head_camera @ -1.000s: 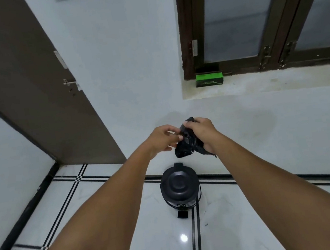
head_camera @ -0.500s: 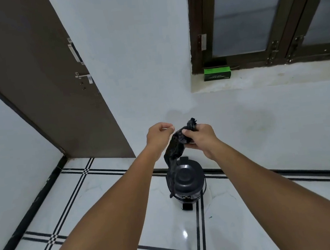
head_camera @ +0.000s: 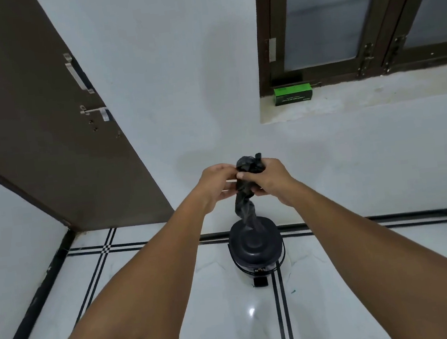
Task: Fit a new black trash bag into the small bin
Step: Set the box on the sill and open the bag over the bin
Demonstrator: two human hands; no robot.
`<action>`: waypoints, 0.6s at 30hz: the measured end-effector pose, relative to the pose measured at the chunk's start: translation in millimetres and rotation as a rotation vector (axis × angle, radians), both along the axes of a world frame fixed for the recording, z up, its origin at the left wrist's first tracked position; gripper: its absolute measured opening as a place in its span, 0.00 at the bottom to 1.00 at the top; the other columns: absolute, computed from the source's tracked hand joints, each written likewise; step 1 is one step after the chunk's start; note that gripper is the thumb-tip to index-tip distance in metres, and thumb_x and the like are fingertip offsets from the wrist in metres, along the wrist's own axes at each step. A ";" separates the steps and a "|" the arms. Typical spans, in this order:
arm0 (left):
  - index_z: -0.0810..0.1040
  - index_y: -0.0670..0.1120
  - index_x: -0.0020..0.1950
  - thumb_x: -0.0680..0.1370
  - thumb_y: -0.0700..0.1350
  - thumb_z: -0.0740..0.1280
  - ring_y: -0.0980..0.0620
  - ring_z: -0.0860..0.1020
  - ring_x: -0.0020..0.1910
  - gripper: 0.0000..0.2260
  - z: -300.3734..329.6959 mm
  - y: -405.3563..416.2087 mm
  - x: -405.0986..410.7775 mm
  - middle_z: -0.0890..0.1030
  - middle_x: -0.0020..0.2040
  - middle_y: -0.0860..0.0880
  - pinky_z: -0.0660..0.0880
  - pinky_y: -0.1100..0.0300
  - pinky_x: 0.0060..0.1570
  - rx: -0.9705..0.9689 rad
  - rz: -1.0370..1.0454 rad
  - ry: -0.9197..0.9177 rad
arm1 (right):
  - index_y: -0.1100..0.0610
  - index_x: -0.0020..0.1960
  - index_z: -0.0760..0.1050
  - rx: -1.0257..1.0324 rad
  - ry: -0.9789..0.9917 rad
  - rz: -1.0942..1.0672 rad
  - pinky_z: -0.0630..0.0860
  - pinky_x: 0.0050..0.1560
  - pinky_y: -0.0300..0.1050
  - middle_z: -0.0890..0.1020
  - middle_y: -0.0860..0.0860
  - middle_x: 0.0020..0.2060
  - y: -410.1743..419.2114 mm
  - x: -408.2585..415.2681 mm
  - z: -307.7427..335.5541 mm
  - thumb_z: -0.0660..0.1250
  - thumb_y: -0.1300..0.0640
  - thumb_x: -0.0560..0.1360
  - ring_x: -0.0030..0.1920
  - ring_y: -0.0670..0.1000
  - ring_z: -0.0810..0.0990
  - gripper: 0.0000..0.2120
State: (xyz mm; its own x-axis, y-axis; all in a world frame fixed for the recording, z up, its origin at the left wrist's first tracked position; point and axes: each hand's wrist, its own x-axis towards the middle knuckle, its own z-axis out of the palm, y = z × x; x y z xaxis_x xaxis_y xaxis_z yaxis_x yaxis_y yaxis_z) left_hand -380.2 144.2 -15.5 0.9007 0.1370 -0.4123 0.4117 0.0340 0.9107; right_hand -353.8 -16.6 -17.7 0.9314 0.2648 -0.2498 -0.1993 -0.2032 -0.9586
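A crumpled black trash bag (head_camera: pixel 245 208) hangs twisted between both hands at chest height. My right hand (head_camera: pixel 272 176) grips its bunched top, and my left hand (head_camera: pixel 217 182) pinches the same bunch from the left side. The bag's loose tail dangles down toward the small black pedal bin (head_camera: pixel 256 249), which stands on the floor against the wall with its round lid closed. The tail overlaps the lid's far edge in view; I cannot tell whether it touches.
A brown door (head_camera: pixel 45 128) with a metal handle stands at the left. A green box (head_camera: pixel 293 97) lies on the window sill at the upper right. White floor tiles with black lines (head_camera: pixel 118 279) surround the bin.
The bag has unrolled from a tight wad into a long twisted strip hanging down. My left hand moved apart from the right, then came back onto the bag's top.
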 end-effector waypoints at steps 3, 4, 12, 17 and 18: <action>0.80 0.41 0.53 0.81 0.42 0.63 0.46 0.82 0.42 0.07 -3.7 1.8 8.6 0.84 0.48 0.43 0.84 0.54 0.48 0.012 0.131 0.020 | 0.60 0.55 0.80 0.071 0.083 -0.094 0.80 0.35 0.39 0.83 0.54 0.41 -7.7 11.7 -1.7 0.76 0.55 0.76 0.32 0.49 0.78 0.12; 0.79 0.41 0.54 0.82 0.42 0.62 0.45 0.82 0.41 0.08 -5.9 3.1 11.2 0.83 0.48 0.42 0.84 0.53 0.48 0.019 0.199 0.030 | 0.60 0.55 0.79 0.097 0.109 -0.120 0.80 0.35 0.39 0.83 0.55 0.42 -9.5 17.7 -3.5 0.74 0.53 0.77 0.32 0.49 0.79 0.13; 0.71 0.47 0.65 0.75 0.41 0.70 0.47 0.78 0.52 0.19 -16.1 -5.0 14.6 0.73 0.57 0.48 0.81 0.48 0.55 0.655 0.009 0.001 | 0.61 0.55 0.79 0.117 0.164 -0.126 0.84 0.42 0.44 0.85 0.57 0.51 -16.0 35.7 -8.0 0.69 0.55 0.81 0.46 0.54 0.87 0.09; 0.83 0.49 0.61 0.76 0.39 0.69 0.50 0.81 0.52 0.15 -7.5 -19.6 21.7 0.83 0.56 0.49 0.80 0.61 0.44 0.518 -0.094 -0.178 | 0.60 0.46 0.75 0.015 0.087 -0.101 0.84 0.38 0.44 0.85 0.57 0.46 -16.5 35.9 -9.6 0.75 0.52 0.76 0.46 0.54 0.86 0.14; 0.85 0.47 0.56 0.77 0.40 0.69 0.51 0.82 0.47 0.10 -6.6 -21.6 23.0 0.85 0.51 0.48 0.79 0.63 0.41 0.546 -0.115 -0.176 | 0.61 0.47 0.76 0.018 0.088 -0.095 0.82 0.36 0.42 0.85 0.55 0.46 -17.6 36.4 -9.4 0.76 0.51 0.75 0.46 0.53 0.86 0.15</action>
